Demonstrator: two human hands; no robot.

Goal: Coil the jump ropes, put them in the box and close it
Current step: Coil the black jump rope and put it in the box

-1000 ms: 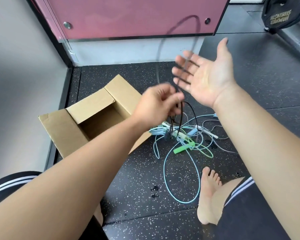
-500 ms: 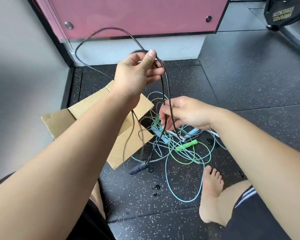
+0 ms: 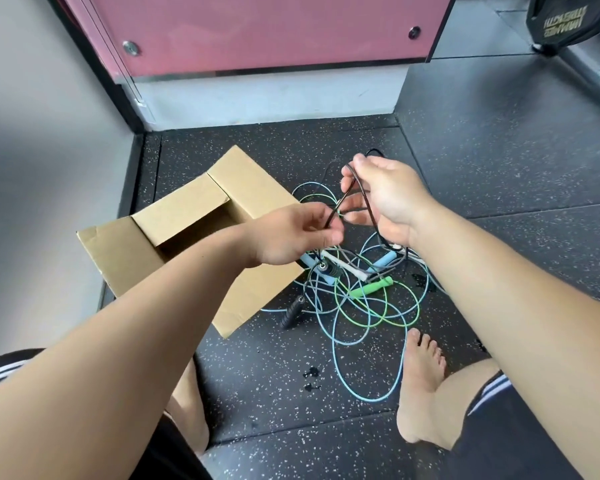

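Observation:
Both my hands hold a thin black jump rope (image 3: pixel 362 194) above the floor. My left hand (image 3: pixel 291 237) pinches one strand, and my right hand (image 3: pixel 385 199) grips loops of the cord draped over its fingers. Two black handles hang below, one (image 3: pixel 328 269) under my left hand and one (image 3: pixel 291 311) lying on the floor. An open cardboard box (image 3: pixel 187 216) sits to the left, flaps spread. A tangle of blue (image 3: pixel 368 396) and green (image 3: pixel 371 289) jump ropes lies on the floor beneath my hands.
My bare right foot (image 3: pixel 423 379) rests beside the blue loop, my left knee at the bottom left. A pink panel (image 3: pixel 257 29) and grey wall (image 3: pixel 49 133) close the corner behind the box. A black weight plate (image 3: pixel 568 22) stands at the far right.
My left hand dropped from high above the box to level with my right hand. The tall black loop has collapsed into loops over my right hand.

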